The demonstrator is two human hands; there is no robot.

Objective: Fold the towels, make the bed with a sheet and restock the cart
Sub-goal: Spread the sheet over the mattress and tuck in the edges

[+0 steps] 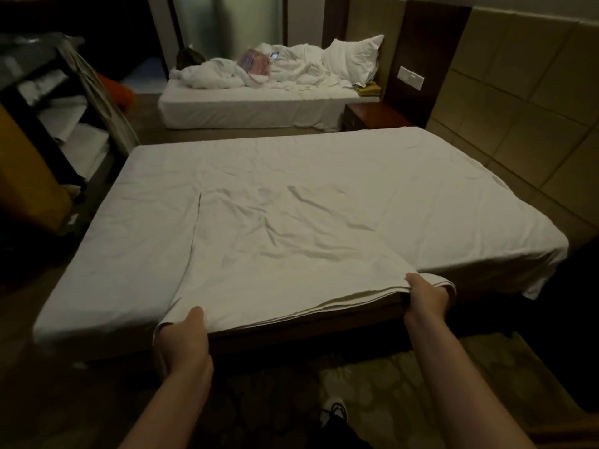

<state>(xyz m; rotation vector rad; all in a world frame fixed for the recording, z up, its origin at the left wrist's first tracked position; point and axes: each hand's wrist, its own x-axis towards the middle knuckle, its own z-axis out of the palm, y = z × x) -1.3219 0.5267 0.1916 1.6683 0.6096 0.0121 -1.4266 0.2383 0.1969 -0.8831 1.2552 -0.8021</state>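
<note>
The left hand (181, 338) and right hand (424, 296) each grip a near corner of the folded sheet (291, 238), which lies straight ahead across the bed (97, 286), whose left strip looks uncovered.

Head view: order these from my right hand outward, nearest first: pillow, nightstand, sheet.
1. Sheet, gripped by the right hand.
2. Nightstand, beyond the near bed, on the right.
3. Pillow, on the far bed.
</note>
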